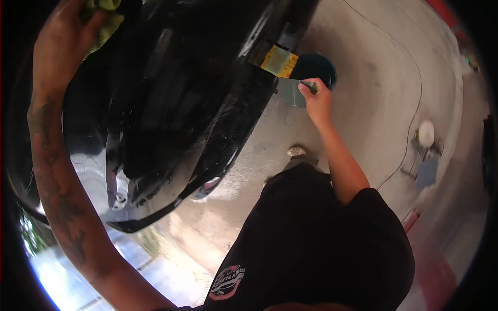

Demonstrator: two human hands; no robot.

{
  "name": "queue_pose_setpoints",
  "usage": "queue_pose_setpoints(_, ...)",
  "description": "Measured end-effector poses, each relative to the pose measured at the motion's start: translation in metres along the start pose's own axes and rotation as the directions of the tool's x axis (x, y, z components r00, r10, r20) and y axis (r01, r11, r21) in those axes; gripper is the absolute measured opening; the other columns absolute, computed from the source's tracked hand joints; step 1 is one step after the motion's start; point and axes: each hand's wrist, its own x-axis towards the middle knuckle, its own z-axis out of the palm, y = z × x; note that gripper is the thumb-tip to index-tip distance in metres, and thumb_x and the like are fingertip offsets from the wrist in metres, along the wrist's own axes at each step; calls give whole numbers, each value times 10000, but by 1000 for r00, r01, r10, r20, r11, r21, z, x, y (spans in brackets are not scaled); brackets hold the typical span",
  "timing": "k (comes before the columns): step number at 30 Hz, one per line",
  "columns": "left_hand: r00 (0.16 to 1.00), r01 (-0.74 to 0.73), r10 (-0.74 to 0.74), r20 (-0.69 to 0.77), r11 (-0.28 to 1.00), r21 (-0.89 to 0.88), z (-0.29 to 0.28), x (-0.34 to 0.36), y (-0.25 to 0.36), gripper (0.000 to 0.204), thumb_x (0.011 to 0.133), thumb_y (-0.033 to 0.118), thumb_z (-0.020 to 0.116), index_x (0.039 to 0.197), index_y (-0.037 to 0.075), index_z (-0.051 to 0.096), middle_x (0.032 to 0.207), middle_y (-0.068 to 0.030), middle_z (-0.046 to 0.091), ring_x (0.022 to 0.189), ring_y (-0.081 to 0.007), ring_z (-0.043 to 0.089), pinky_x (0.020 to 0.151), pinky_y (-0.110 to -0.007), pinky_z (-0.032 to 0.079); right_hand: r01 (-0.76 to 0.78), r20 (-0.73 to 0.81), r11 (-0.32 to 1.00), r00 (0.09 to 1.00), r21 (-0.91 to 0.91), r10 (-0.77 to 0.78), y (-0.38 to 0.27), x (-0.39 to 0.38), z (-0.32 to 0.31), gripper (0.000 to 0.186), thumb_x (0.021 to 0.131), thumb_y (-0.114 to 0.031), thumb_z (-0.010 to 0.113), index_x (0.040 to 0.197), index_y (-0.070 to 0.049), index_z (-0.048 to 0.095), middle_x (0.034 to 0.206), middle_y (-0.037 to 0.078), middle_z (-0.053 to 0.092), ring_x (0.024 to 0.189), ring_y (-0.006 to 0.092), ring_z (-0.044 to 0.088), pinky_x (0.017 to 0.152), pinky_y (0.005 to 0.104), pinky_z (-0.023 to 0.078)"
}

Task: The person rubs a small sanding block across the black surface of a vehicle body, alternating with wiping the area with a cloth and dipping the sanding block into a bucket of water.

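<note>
Left hand (pixel 62 44), upper left of frame: your fingers are closed on a yellow-green cloth (pixel 110 32) beside the black car body (pixel 161 98). Right hand (pixel 318 101), right of upper center: you're pinching a small dark item (pixel 310 86), exact kind unclear. Yellow-edged pad (pixel 280 61) sits just up-left of it, near the body's edge; dark round bucket (pixel 326 68) lies behind your fingers.

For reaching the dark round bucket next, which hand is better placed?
Probably the right: the right hand is near the bucket, though pinching a small dark object; the left hand is far away, holding a yellow-green cloth.
</note>
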Motion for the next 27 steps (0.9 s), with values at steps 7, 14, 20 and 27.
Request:
queue_pose_setpoints(7, 969, -230, 237, 74, 969, -87, 69, 8, -55, 387, 850, 94, 744, 1224, 162, 675, 1357, -3, 608, 1189, -269, 625, 916, -390, 547, -413, 140, 491, 854, 767, 501, 40, -48, -30, 347, 918, -122, 717, 1205, 24, 588, 1099, 123, 698, 923, 216, 689, 860, 353, 553)
queue_pose_setpoints(14, 968, -248, 246, -46, 966, -65, 80, 1, -56, 197, 838, 151, 756, 1013, 108, 678, 1180, 42, 668, 1012, -292, 669, 812, -412, 554, -318, 305, 18, 923, 948, 236, -54, -57, 11, 442, 987, -244, 591, 1264, 93, 518, 1186, 172, 623, 1125, 280, 639, 1024, 413, 513)
queue_pose_setpoints(20, 956, -292, 294, 26, 955, -46, 45, -9, -65, 264, 767, 116, 766, 991, 110, 627, 1015, 27, 626, 994, -246, 629, 796, -417, 541, -153, 80, 718, 988, 679, 134, -94, -15, 74, 457, 951, -124, 587, 1389, -49, 480, 1126, 124, 602, 1154, 281, 585, 1081, 386, 414)
queue_pose_setpoints(27, 970, -236, 237, 50, 971, -29, 58, -4, -55, 269, 754, 104, 773, 961, 118, 601, 946, 24, 587, 959, -237, 619, 773, -424, 538, 356, -18, 918, 931, -176, -364, -115, -44, 141, 570, 885, -63, 585, 1447, -63, 495, 1475, 152, 500, 1105, 381, 553, 1002, 441, 472)
